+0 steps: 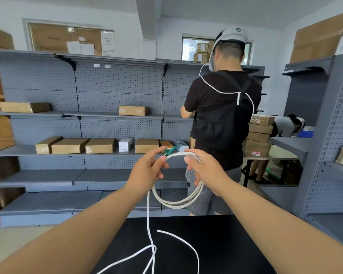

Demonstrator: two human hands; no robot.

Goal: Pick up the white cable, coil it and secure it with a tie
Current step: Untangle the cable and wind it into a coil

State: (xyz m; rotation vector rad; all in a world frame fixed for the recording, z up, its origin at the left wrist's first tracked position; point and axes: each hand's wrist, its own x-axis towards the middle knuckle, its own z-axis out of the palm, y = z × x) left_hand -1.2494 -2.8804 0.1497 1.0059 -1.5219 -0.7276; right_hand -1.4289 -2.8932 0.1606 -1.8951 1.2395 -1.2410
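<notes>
A white cable (176,202) hangs in a few loops between my hands, held up at chest height. My right hand (204,171) grips the loops at their top right, fingers curled round the strands. My left hand (149,171) pinches the cable at the top left, next to its green connector end (170,150). From my left hand a loose length of cable drops straight down onto the black table (216,244) and trails off the lower edge of view. Another free white strand curves across the table. No tie is in sight.
Grey pegboard shelving (117,107) with several cardboard boxes fills the wall ahead. A person in a black shirt (222,115) stands with their back to me at the right, close behind the cable. More shelving (329,135) stands at the far right; another person bends beyond it.
</notes>
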